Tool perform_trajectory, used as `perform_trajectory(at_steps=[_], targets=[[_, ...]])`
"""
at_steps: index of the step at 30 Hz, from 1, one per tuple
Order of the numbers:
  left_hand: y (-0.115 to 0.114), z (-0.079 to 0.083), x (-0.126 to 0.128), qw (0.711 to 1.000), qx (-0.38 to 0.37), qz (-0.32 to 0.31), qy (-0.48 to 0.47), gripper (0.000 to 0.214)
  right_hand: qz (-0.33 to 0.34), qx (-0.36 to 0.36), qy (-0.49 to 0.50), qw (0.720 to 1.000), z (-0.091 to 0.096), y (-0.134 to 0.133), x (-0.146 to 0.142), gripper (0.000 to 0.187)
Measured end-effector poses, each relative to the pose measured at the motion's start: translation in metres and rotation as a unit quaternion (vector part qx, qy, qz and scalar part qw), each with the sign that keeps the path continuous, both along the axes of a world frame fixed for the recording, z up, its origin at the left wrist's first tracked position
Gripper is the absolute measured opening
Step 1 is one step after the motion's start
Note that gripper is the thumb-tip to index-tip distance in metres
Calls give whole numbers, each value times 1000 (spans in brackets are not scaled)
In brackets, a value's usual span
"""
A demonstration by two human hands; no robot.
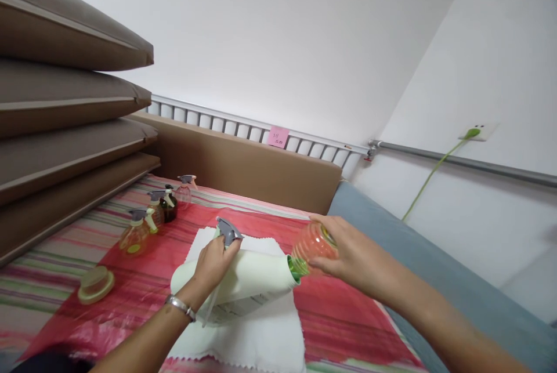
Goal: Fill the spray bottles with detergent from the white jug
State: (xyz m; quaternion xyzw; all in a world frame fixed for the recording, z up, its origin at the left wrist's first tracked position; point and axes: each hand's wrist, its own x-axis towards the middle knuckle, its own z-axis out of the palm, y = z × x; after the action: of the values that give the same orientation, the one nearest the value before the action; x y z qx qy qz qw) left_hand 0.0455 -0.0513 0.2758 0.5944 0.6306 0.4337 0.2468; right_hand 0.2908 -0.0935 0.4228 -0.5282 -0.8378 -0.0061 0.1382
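Observation:
My left hand (214,261) is closed on a grey trigger spray head (228,230). A thin dip tube hangs below that hand. The same hand lies against a large pale green-white bottle (263,273), tilted almost on its side over a white cloth (270,341). In my right hand (343,245) is a clear ribbed bottle (308,244), also tilted. Its neck meets the large bottle's green-rimmed mouth (296,270). Whether liquid flows between them I cannot tell.
Several spray bottles, among them a yellowish one (134,238) and a dark one (169,206), stand at the left. A pale round lid (96,285) lies nearer. Stacked brown cushions (73,94) rise at the left; a brown board (243,164) and blue-grey panel (418,263) border the striped surface.

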Motion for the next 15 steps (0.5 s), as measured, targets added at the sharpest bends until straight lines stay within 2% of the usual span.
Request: perform_trajectory(at_steps=[6, 15], targets=[[-3, 3, 0, 1000, -3, 6, -1, 35, 61, 36, -96, 993, 6, -12, -28, 60], [-5, 3, 1, 1000, -12, 14, 11, 36, 82, 24, -99, 991, 2, -11, -20, 59]])
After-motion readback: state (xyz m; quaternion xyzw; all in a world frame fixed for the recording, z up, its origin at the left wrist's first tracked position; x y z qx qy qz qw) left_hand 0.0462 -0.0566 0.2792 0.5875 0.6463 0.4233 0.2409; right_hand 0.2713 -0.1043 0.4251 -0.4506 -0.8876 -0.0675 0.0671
